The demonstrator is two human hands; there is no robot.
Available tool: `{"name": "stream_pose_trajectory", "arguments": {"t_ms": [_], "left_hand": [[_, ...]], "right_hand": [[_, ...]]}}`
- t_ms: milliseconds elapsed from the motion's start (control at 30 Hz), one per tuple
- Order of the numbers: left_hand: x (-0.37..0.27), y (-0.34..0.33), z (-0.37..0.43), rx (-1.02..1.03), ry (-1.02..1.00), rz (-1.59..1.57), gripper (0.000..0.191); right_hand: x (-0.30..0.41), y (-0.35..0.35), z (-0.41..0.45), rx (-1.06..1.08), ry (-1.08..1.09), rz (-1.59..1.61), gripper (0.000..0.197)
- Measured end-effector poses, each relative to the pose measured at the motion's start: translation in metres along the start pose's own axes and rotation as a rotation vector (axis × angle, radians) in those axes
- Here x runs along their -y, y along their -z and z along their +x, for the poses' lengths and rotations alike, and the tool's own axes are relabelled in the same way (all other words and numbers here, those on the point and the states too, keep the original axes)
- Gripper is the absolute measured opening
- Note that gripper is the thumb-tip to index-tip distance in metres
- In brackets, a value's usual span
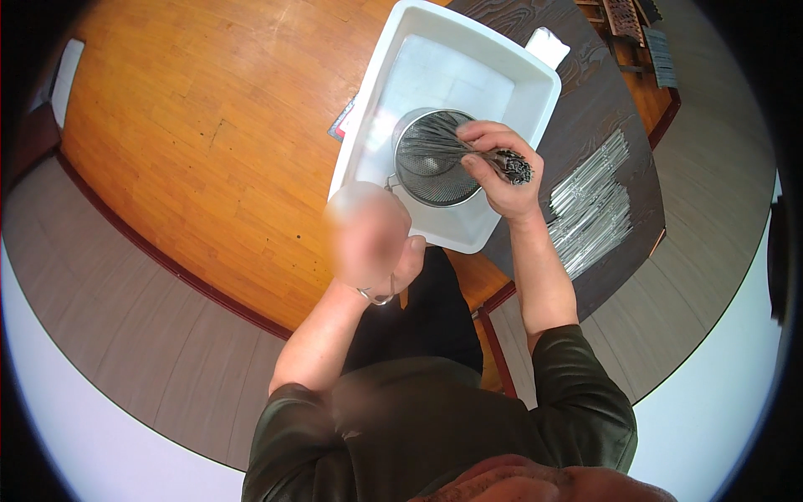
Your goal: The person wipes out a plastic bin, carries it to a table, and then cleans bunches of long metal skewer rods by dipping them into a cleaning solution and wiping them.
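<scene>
My left hand (373,235), partly blurred, grips the handle of a round metal mesh strainer (433,179). The handle's wire loop shows by my wrist. The strainer's bowl hangs over the near part of a white plastic tub (538,72). Between the thumb and fingers of my right hand (511,191) is a bundle of thin dark strands (433,135); their material is unclear. One end of the bundle fans out into the strainer, while the gathered end sticks out beyond my hand to the right.
Right of the tub, several silvery bundles of thin sticks (593,204) lie on a dark wood-grained tabletop (602,106). A white object (547,47) sits by the tub's far right corner. Orange-brown wooden boards (207,144) extend to the left. Slatted wooden pieces (624,22) are at the far right.
</scene>
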State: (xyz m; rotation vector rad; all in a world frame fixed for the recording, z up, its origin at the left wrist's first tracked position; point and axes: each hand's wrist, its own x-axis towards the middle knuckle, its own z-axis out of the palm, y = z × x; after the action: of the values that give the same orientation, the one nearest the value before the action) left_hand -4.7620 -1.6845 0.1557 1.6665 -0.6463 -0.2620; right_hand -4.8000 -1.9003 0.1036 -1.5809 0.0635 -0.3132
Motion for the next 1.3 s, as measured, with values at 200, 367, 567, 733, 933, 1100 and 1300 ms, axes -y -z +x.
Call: {"name": "stream_pose_trajectory", "arguments": {"t_ms": [200, 367, 567, 733, 933, 1100, 1300], "left_hand": [[0.007, -0.008, 0.001, -0.051, -0.083, 0.046, 0.022], [-0.004, -0.017, -0.004, -0.221, -0.001, -0.061, 0.024], [-0.027, -0.011, -0.014, -0.270, 0.020, -0.090, 0.020], [-0.054, -0.003, -0.010, -0.250, -0.098, -0.022, 0.013], [-0.084, 0.000, 0.002, -0.183, -0.162, -0.042, 0.011], [-0.088, -0.001, 0.008, -0.171, -0.064, -0.015, 0.011], [-0.113, -0.007, 0.031, -0.314, -0.178, -0.076, 0.016]], "right_hand": [[-0.009, -0.025, -0.005, -0.240, -0.100, 0.046, 0.016], [-0.004, -0.034, -0.012, -0.250, 0.042, -0.051, 0.012], [0.045, -0.038, -0.020, -0.146, 0.006, 0.028, 0.010], [0.061, -0.024, -0.038, -0.100, -0.029, -0.195, 0.011], [0.096, -0.034, -0.026, -0.184, -0.127, -0.264, 0.009], [0.094, -0.036, -0.018, -0.353, -0.318, -0.155, 0.009], [0.119, -0.014, -0.008, -0.315, -0.087, -0.128, 0.010]]}}
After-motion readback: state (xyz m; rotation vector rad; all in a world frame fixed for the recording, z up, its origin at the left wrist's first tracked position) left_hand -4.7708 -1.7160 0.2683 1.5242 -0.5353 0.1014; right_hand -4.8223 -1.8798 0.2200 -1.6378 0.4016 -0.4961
